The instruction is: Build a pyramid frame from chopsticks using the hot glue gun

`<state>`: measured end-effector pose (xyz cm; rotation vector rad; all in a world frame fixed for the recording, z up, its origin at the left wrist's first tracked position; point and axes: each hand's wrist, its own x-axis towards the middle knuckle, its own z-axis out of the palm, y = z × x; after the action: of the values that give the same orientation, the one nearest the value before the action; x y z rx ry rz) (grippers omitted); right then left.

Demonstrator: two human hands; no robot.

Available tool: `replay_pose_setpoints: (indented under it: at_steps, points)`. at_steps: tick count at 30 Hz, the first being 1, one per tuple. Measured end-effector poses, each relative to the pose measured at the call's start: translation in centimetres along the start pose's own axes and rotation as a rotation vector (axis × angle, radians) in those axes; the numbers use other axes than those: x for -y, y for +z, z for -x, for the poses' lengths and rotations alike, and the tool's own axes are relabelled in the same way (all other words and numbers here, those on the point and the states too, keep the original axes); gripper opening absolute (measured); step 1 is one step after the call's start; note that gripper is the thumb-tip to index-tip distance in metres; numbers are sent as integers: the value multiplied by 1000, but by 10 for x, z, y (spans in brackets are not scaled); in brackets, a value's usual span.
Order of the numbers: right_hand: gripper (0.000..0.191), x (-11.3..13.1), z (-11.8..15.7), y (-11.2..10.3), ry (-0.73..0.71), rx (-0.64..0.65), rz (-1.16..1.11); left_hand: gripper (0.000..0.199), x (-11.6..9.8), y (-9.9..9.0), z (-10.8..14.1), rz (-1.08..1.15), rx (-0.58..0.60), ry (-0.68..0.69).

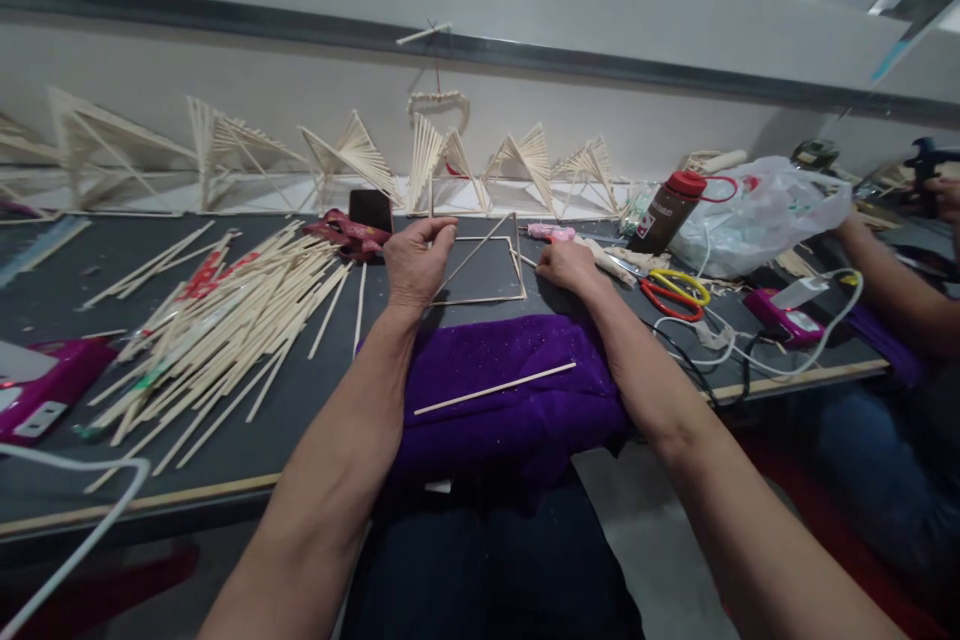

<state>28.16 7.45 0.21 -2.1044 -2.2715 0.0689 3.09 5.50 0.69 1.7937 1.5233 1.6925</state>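
Note:
My left hand (418,263) is closed in a pinch at the left side of a square frame of thin wooden sticks (480,301), and a thin wooden stick (431,198) rises from its fingers. Another stick (480,254) runs diagonally across the frame. To the right of the frame, my right hand (568,265) is closed low over the table; its fingertips point down and what they hold is hidden. Just behind it lies a pink tool (551,233). Nearer me, a loose stick (495,389) rests on a purple cloth (517,340).
A pile of sticks (225,340) spreads at left beside a magenta box (52,390). Several fan-shaped stick models (349,160) line the wall. At right are a red-capped bottle (667,210), scissors (679,292), a plastic bag (757,215), cables and another person's arm (892,270).

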Motion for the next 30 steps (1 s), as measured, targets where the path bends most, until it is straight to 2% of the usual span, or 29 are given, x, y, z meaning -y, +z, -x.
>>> replay_pose_setpoints:
  at_steps: [3,5,7,9,11,13,17,19,22,27,29,30]
  points:
    - [31,-2,-2,3,18,-19,-5,18,0,-1,-1,15,2,-5]
    - [33,-7,-2,-1,35,-93,-53,18,-1,-1,0,20,7,5]
    - [32,-13,-2,-8,60,-250,-167,19,-2,-1,1,20,18,9]
    - [27,-18,-1,-17,69,-469,-323,18,-3,-1,2,1,25,9]
    - [22,-21,-1,-22,42,-676,-479,17,-4,0,4,-31,25,21]
    - [19,-22,-3,-24,-13,-821,-637,17,-4,2,4,-59,12,35]
    - [28,-26,-14,-20,-87,-958,-946,21,5,5,2,-37,-22,3]
    - [28,-34,-22,-24,-49,-1060,-1116,21,11,6,-1,-6,-28,-27]
    - [22,-55,-27,-41,73,-1223,-1320,20,18,5,-5,23,-46,-52]
    - [24,-92,-10,-83,199,-1407,-1381,21,23,4,-6,79,-83,-70]
    - [21,-90,-5,-93,174,-1397,-1382,22,24,4,-6,92,-82,-91]
    - [18,-84,-5,-94,144,-1352,-1378,22,23,4,-6,106,-75,-102]
